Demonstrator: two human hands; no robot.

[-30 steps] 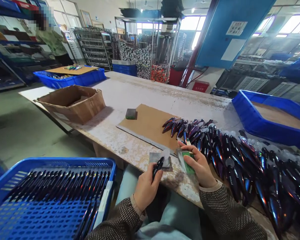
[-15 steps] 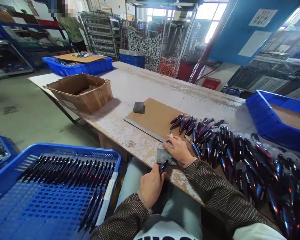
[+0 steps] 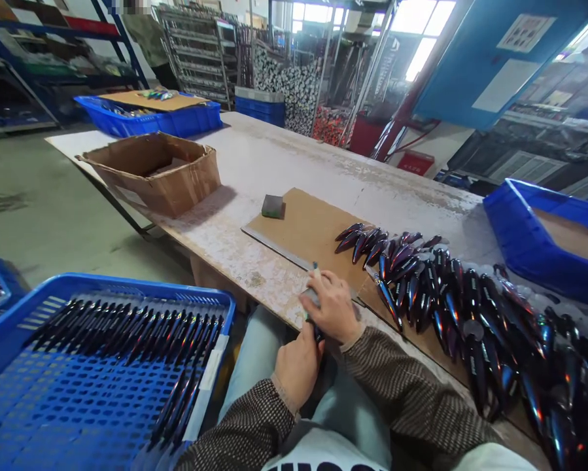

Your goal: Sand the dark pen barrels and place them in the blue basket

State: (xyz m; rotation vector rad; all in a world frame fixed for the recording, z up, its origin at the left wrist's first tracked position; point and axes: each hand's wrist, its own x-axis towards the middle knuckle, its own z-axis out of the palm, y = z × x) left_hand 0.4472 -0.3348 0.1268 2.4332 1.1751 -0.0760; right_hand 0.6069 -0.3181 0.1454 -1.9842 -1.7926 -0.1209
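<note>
My left hand [image 3: 298, 366] is shut on a dark glossy pen [image 3: 318, 333], and only the pen's end shows below my fingers. My right hand [image 3: 333, 307] meets it from above and grips a small grey piece [image 3: 311, 297], with a sliver of green beneath. How the pen and grey piece touch is hidden by my fingers. Just past my right hand, a large pile of iridescent dark pens [image 3: 450, 307] spreads over the table. A brown cardboard sheet [image 3: 303, 229] lies beyond my hands.
A blue perforated tray [image 3: 102, 373] holding rows of black pens sits at my left. On the worn white table [image 3: 294, 157] stand a cardboard box [image 3: 156, 173] and a grey block [image 3: 273, 206]. Blue crates [image 3: 543, 242] stand at right and far left. A person [image 3: 149, 39] stands beyond.
My hands have come together, with the right hand moving left over the pen. The grey piece, earlier lying under my hands, is now in my right fingers. The view has shifted slightly.
</note>
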